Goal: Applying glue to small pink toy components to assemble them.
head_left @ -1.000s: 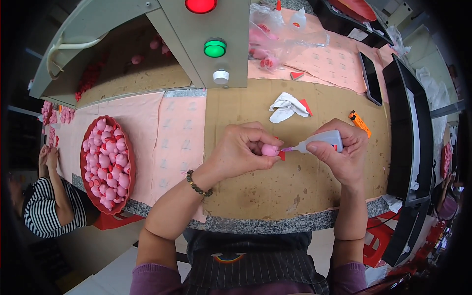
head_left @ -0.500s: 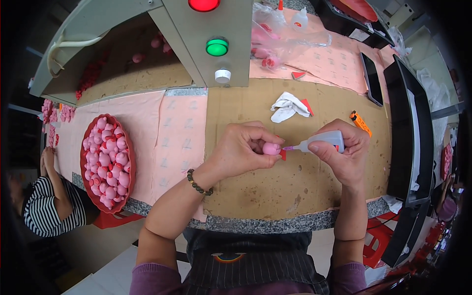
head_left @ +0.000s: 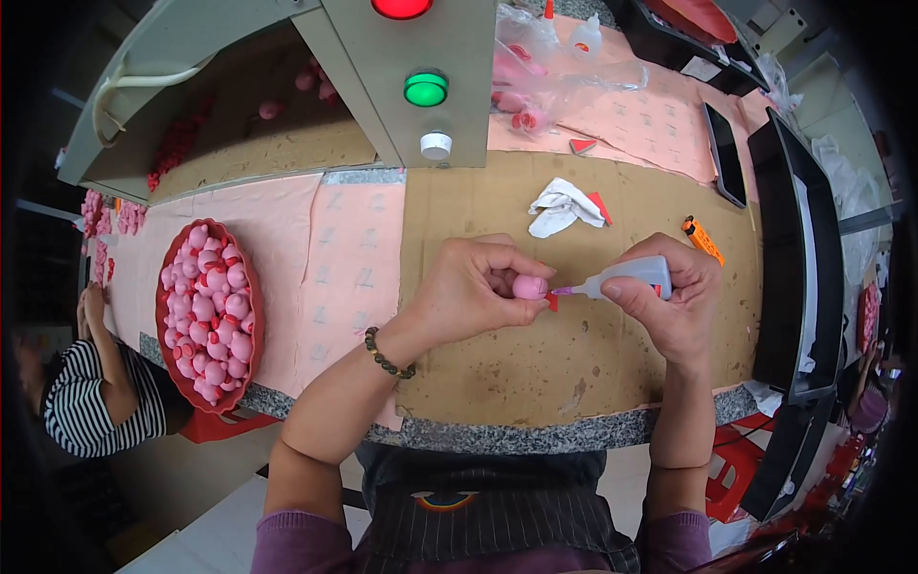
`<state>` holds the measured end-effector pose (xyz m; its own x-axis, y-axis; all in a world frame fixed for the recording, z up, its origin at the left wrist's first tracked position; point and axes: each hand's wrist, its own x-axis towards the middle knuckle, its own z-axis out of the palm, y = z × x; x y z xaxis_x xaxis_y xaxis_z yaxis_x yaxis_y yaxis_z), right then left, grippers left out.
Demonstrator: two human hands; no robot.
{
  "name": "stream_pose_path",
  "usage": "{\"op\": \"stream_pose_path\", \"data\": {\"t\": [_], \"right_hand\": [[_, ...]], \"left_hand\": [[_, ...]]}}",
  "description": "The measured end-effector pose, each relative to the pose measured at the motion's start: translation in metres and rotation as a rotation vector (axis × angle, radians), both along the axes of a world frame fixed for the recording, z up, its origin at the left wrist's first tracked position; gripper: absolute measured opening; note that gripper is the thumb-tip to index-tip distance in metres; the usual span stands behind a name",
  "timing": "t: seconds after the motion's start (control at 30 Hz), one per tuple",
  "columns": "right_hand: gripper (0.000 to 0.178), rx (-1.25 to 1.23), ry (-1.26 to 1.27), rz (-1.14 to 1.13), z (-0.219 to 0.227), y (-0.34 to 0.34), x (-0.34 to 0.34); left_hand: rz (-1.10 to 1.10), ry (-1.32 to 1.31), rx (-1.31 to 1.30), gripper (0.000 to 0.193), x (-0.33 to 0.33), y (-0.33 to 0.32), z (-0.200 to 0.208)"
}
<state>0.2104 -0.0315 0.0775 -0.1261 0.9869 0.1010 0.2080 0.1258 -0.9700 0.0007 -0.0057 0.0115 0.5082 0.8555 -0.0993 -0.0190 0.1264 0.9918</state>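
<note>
Steady nozzle (head_left: 564,290) at the work
Left hand (head_left: 470,287) pinches pink ball (head_left: 528,287), right hand (head_left: 677,298) grips squeeze bottle (head_left: 639,275) (contact unclear); slow, light press seems safest.

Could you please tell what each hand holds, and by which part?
The left grip holds a small, round, pink piece by its opposite sides; the right grip holds a translucent white plastic squeeze bottle by its body.
</note>
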Motion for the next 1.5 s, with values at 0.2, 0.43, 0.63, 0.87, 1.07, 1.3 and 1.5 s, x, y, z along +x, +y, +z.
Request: {"op": "stream_pose_path", "data": {"t": [0.2, 0.43, 0.63, 0.87, 1.07, 1.3, 1.5], "right_hand": [[0.013, -0.014, 0.006, 0.004, -0.001, 0.001, -0.001], [0.013, 0.023, 0.045, 0.01, -0.005, 0.005, 0.0], [0.017, 0.017, 0.474, -0.068, -0.031, 0.027, 0.023], [0.024, 0.014, 0.131, -0.328, -0.073, 0.044, 0.024], [0.027, 0.03, -0.15, -0.462, -0.069, 0.046, 0.02], [0.027, 0.766, -0.027, -0.28, -0.036, 0.018, 0.013], [0.029, 0.515, -0.148, 0.078, -0.052, 0.015, -0.027]], "left_hand": [[-0.005, 0.006, -0.001, 0.025, 0.0, 0.001, -0.001], [0.004, 0.005, 0.0, 0.025, 0.0, 0.003, 0.001], [0.026, -0.184, 0.032, 0.032, 0.001, 0.006, -0.012], [0.095, -0.44, -0.125, 0.036, -0.003, 0.01, -0.005], [0.079, -0.422, -0.043, 0.03, -0.005, 0.011, -0.005], [0.115, -0.469, -0.084, 0.03, -0.005, 0.013, -0.008], [0.057, -0.396, -0.15, 0.027, -0.003, 0.007, -0.006]]}}
